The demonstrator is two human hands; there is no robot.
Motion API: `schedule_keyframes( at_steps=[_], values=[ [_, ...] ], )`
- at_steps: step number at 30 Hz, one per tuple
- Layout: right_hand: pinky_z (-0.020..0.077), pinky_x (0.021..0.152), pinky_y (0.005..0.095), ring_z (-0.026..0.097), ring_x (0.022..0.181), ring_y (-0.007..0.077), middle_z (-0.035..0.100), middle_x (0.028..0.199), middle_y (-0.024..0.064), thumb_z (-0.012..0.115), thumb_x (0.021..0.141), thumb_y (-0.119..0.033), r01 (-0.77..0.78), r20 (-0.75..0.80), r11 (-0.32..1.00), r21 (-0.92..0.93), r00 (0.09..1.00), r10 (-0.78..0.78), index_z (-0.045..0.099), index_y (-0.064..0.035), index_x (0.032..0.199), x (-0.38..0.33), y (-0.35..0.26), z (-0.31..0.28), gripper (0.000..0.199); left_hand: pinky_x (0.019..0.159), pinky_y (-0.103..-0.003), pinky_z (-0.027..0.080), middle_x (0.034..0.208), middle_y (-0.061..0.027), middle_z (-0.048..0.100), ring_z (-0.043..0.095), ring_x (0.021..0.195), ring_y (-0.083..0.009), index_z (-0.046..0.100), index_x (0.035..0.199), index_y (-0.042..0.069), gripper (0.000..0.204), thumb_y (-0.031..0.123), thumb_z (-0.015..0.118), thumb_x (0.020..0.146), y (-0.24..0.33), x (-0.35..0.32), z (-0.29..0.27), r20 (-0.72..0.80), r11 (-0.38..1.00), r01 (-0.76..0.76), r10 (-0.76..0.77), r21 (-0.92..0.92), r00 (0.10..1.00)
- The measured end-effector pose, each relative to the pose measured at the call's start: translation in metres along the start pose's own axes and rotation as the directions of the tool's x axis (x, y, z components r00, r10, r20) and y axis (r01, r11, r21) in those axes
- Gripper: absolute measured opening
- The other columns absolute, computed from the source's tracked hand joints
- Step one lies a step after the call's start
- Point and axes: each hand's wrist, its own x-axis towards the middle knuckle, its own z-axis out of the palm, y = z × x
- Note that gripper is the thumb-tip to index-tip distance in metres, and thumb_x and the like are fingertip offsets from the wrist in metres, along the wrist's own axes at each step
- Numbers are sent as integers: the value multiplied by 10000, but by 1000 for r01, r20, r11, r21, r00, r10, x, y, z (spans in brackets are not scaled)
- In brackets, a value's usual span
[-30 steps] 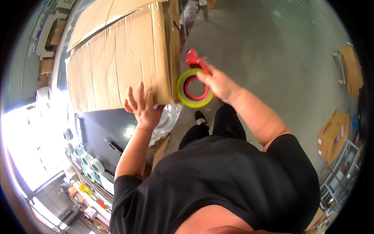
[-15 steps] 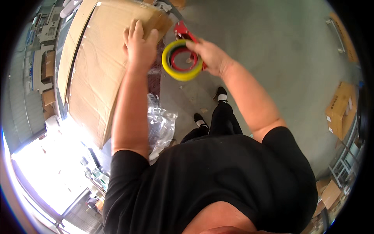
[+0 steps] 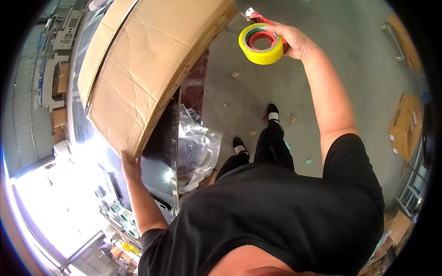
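Note:
At the upper right, my right hand [image 3: 297, 42] is closed round a red tape dispenser [image 3: 261, 18] loaded with a yellow roll of tape [image 3: 263, 57]. A shiny strip of clear tape shows at the dispenser's head, beyond the box's far right edge. My left hand [image 3: 131, 166] grips the near corner of a large, flat cardboard box [image 3: 147, 60], its fingers partly hidden by the cardboard. The box lies tilted on a dark, glossy table [image 3: 159, 133], with its near right side jutting over the edge.
Crumpled clear plastic film [image 3: 198, 147] hangs beside the table. Scraps of litter lie on the grey floor [image 3: 322, 106]. A brown carton [image 3: 404, 126] stands at the right, near a metal ladder-like frame [image 3: 410, 193]. Rolls of tape [image 3: 123, 214] sit at the lower left.
My left hand has gone from the top of the box down to its near corner. The tape dispenser in my right hand has moved right and farther away. More of the box shows.

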Motion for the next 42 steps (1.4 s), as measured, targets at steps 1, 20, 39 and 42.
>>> schedule_keyframes(
  at_steps=[1, 20, 39, 42],
  values=[
    [561, 845, 376, 647, 1017, 147, 655, 1163, 39, 616, 952, -280, 6, -44, 1000, -24, 999, -7, 550, -146, 1350, -5, 5, 9, 425, 1022, -417, 404, 1367, -109, 515, 498, 1242, -261, 395, 1426, 6, 625, 377, 611, 972, -9, 1, 20, 10, 978, 0, 2, -207, 1000],
    [568, 836, 398, 658, 964, 189, 667, 1104, 69, 634, 937, -231, 31, 68, 991, 129, 997, -40, 583, -65, 1193, 155, -42, 34, 309, 1073, -350, 354, 1309, -130, 548, 502, 1257, -226, 440, 1350, -36, 598, 115, 694, 831, -22, -167, 194, 252, 984, -174, 159, 41, 955],
    [555, 855, 376, 666, 956, 207, 673, 1094, 97, 573, 956, -234, 69, 318, 971, 228, 938, -141, 591, -37, 1240, 146, -25, -15, 346, 1130, -501, 253, 1381, -166, 572, 503, 1311, -380, 527, 1114, 89, 421, 207, 746, 774, 6, -105, 385, 697, -332, -813, 707, 478, 120],
    [512, 804, 255, 596, 872, 95, 633, 1069, 27, 629, 954, -203, 235, 188, 961, 147, 947, -260, 512, -25, 1395, 25, 64, 43, 489, 1131, -512, 268, 1462, -140, 503, 420, 1391, -365, 530, 1207, 78, 556, 183, 774, 719, 19, -105, 379, 788, -232, -904, 595, 360, 161]
  ],
)
